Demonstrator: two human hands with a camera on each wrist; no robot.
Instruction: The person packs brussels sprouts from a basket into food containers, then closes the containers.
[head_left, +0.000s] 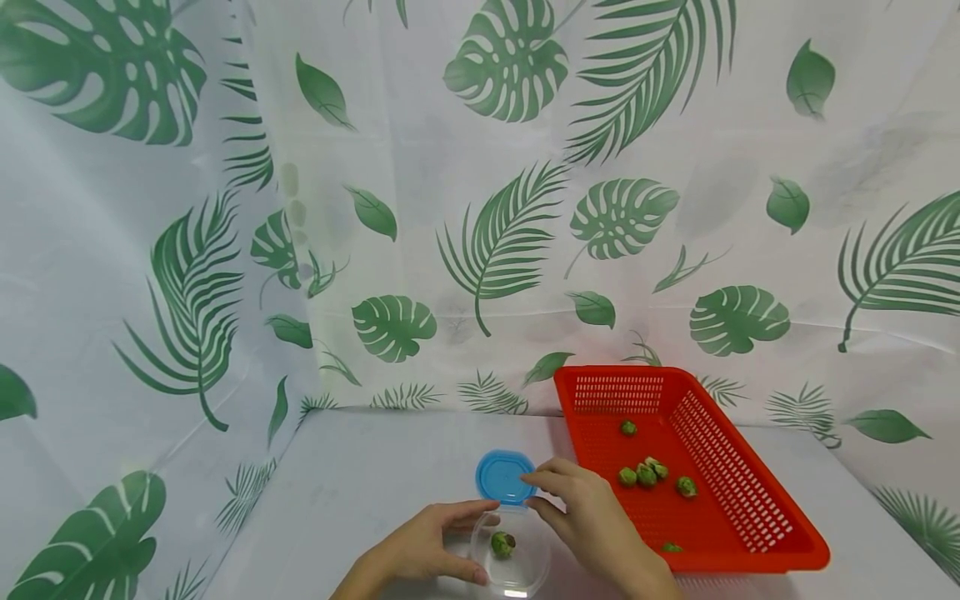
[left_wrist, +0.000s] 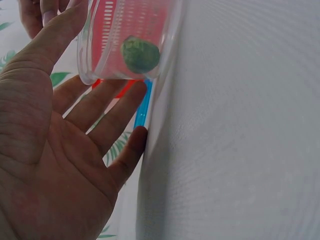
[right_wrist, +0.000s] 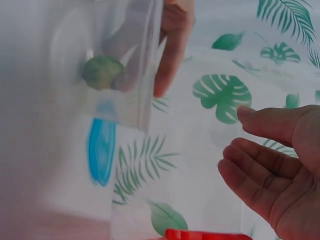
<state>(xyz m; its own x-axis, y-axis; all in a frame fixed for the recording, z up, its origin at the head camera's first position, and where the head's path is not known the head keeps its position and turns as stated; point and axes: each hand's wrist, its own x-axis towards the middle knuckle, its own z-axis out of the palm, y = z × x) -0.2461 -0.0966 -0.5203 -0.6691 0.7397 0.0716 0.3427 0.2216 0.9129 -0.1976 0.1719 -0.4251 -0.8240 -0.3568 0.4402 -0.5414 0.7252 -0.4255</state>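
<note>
- Bottom edge of the head view is tight: both forearms run off it, so you only get the hands and a bit of wrist.
- The tub (head_left: 531, 557) is see-through and its outline is faint against the pale surface (head_left: 375, 467), but it stands upright there between the hands, with one sprout (head_left: 503, 544) inside.
- Blue lid (head_left: 501, 477) sits just beyond the tub, off its mouth. Can't really make out whether the two are joined.
- Left hand (head_left: 423, 542) is on the tub's left side, palm facing it. Thumb is at the near side, the other fingers stretch around the far side, spread wide and fairly straight. Whether they actually press the wall is hard to tell.
- Right hand (head_left: 588, 510) reaches in from the right, its fingers bent and pointing left. Thumb and fingers are a little apart with nothing between them. From the head its index tip overlaps the lid's right edge, but the right wrist view shows a gap.
- Red basket (head_left: 750, 562) is on the right, with loose sprouts (head_left: 647, 475) in it. A few bunch together so the count's iffy, and one is mostly hidden behind the near rim.
</note>
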